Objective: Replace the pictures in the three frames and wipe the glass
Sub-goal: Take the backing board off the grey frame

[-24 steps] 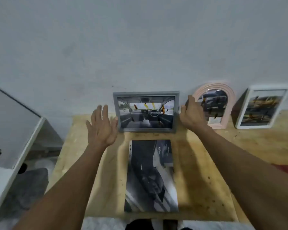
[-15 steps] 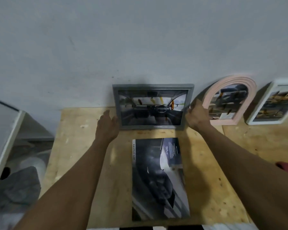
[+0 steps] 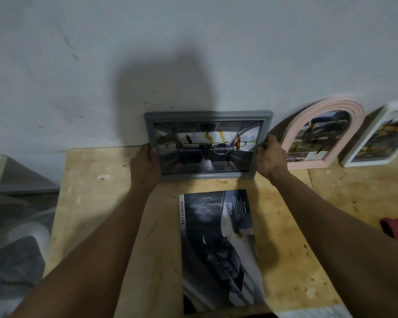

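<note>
Grey picture frame sits between the two hands, left hand and right hand each gripping a side edge, likely to lift it off the wall. Nearer than both hands lies the replacement car print on the plywood table.
</note>
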Available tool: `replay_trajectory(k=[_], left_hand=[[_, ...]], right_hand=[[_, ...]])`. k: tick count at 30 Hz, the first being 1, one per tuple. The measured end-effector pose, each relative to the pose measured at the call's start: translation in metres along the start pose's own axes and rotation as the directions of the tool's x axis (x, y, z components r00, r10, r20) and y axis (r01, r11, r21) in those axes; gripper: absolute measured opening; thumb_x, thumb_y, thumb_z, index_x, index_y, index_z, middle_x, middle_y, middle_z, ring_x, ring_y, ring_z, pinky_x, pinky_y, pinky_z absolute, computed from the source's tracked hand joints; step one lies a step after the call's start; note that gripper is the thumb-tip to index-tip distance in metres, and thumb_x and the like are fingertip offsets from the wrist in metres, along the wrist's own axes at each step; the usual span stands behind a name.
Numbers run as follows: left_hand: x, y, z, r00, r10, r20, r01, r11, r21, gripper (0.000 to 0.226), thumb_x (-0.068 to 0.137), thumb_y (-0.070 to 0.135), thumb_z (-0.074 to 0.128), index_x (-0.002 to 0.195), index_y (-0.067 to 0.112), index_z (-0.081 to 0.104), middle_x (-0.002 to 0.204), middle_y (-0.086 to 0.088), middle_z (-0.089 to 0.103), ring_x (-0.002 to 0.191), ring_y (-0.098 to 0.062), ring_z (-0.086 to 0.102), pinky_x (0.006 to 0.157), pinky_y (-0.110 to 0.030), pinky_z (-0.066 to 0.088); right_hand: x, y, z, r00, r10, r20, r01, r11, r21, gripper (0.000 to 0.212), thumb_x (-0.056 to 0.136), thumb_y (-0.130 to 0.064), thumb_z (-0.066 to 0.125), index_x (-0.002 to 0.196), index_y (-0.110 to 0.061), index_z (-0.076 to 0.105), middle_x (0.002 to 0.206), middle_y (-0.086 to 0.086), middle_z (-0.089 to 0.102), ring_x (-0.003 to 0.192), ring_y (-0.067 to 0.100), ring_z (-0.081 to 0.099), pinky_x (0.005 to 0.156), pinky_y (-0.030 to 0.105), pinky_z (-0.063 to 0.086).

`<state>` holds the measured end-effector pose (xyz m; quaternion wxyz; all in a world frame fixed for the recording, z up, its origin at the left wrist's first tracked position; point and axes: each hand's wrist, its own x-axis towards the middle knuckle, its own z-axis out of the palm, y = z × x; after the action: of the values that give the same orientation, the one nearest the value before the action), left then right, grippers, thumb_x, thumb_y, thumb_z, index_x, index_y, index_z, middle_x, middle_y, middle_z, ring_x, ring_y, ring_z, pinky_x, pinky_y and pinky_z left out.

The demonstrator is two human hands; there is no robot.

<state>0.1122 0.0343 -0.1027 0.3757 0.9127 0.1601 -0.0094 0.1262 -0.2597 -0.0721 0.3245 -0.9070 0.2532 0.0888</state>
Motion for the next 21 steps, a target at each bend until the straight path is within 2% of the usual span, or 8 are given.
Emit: replay_trajectory(k=[2, 5, 9, 11, 14, 16, 19, 21], left_hand=[[-0.009, 0.005, -0.006, 0.999, -0.009, -0.047, 0.009, 1.000, -0.013, 0.027, 0.107, 0.018, 0.037, 0.099, 0.001, 0.057, 0.090, -0.011, 0.057, 0.080, -0.022, 0.048, 0.066, -0.028, 0.027], [-0.026, 0.011, -0.015, 0.992, -0.008, -0.124, 0.005, 1.000, -0.024, 0.027, 0.107, 0.018, 0.036, 0.098, 0.000, 0.056, 0.094, -0.020, 0.061, 0.085, -0.030, 0.055, 0.067, -0.030, 0.027], [-0.059, 0.033, -0.021, 0.978, -0.035, -0.203, 0.021, 0.997, -0.072, 0.034, 0.107, 0.020, 0.034, 0.104, -0.005, 0.057, 0.100, -0.025, 0.062, 0.092, -0.039, 0.057, 0.070, -0.034, 0.031], [-0.084, 0.051, -0.017, 0.968, -0.081, -0.236, 0.049, 0.989, -0.137, 0.036, 0.106, 0.022, 0.035, 0.105, -0.004, 0.059, 0.102, -0.026, 0.062, 0.094, -0.039, 0.057, 0.072, -0.036, 0.036], [-0.130, 0.075, -0.003, 0.950, -0.124, -0.287, 0.067, 0.977, -0.201, 0.035, 0.104, 0.023, 0.039, 0.097, -0.003, 0.061, 0.102, -0.029, 0.064, 0.095, -0.042, 0.059, 0.081, -0.045, 0.046], [-0.163, 0.089, 0.012, 0.947, -0.118, -0.299, 0.049, 0.972, -0.230, 0.036, 0.102, 0.023, 0.042, 0.092, -0.004, 0.063, 0.097, -0.030, 0.066, 0.092, -0.041, 0.061, 0.081, -0.046, 0.047], [-0.215, 0.109, 0.037, 0.953, -0.121, -0.277, 0.030, 0.949, -0.313, 0.036, 0.100, 0.026, 0.046, 0.087, -0.002, 0.064, 0.084, -0.018, 0.065, 0.080, -0.025, 0.058, 0.074, -0.038, 0.045], [-0.249, 0.123, 0.053, 0.965, -0.134, -0.225, 0.034, 0.917, -0.398, 0.032, 0.100, 0.026, 0.050, 0.091, 0.000, 0.065, 0.084, -0.009, 0.060, 0.081, -0.017, 0.052, 0.075, -0.031, 0.041]], right_hand=[[-0.005, -0.001, -0.004, 0.999, -0.046, -0.004, 0.046, 0.999, 0.019, 0.028, 0.099, -0.010, 0.044, 0.126, -0.007, 0.046, 0.109, 0.018, 0.060, 0.091, 0.031, 0.050, 0.073, 0.036, 0.039], [-0.019, 0.001, -0.017, 0.991, -0.131, -0.019, 0.132, 0.987, 0.088, 0.030, 0.099, -0.010, 0.044, 0.128, -0.011, 0.050, 0.110, 0.014, 0.063, 0.095, 0.029, 0.056, 0.083, 0.041, 0.049], [-0.042, 0.017, -0.050, 0.975, -0.223, -0.026, 0.224, 0.958, 0.181, 0.034, 0.100, -0.011, 0.045, 0.133, -0.010, 0.052, 0.118, 0.013, 0.064, 0.104, 0.028, 0.058, 0.087, 0.031, 0.045], [-0.057, 0.033, -0.074, 0.966, -0.258, -0.031, 0.258, 0.940, 0.221, 0.032, 0.101, -0.012, 0.045, 0.131, -0.009, 0.054, 0.113, 0.012, 0.065, 0.100, 0.028, 0.060, 0.084, 0.032, 0.047], [-0.082, 0.070, -0.114, 0.967, -0.255, -0.021, 0.249, 0.916, 0.314, 0.024, 0.102, -0.015, 0.045, 0.122, -0.012, 0.059, 0.103, 0.007, 0.065, 0.088, 0.021, 0.060, 0.077, 0.036, 0.051], [-0.093, 0.105, -0.141, 0.975, -0.222, -0.023, 0.215, 0.906, 0.364, 0.022, 0.101, -0.019, 0.048, 0.114, -0.011, 0.064, 0.096, 0.007, 0.068, 0.084, 0.024, 0.064, 0.076, 0.039, 0.056], [-0.110, 0.165, -0.181, 0.984, -0.160, 0.076, 0.108, 0.882, 0.459, 0.020, 0.098, -0.020, 0.053, 0.107, -0.010, 0.068, 0.092, 0.010, 0.070, 0.088, 0.029, 0.067, 0.081, 0.048, 0.059], [-0.123, 0.203, -0.207, 0.979, -0.149, 0.135, 0.066, 0.872, 0.486, 0.015, 0.098, -0.015, 0.053, 0.100, -0.013, 0.068, 0.094, 0.011, 0.070, 0.089, 0.031, 0.067, 0.079, 0.047, 0.059]])
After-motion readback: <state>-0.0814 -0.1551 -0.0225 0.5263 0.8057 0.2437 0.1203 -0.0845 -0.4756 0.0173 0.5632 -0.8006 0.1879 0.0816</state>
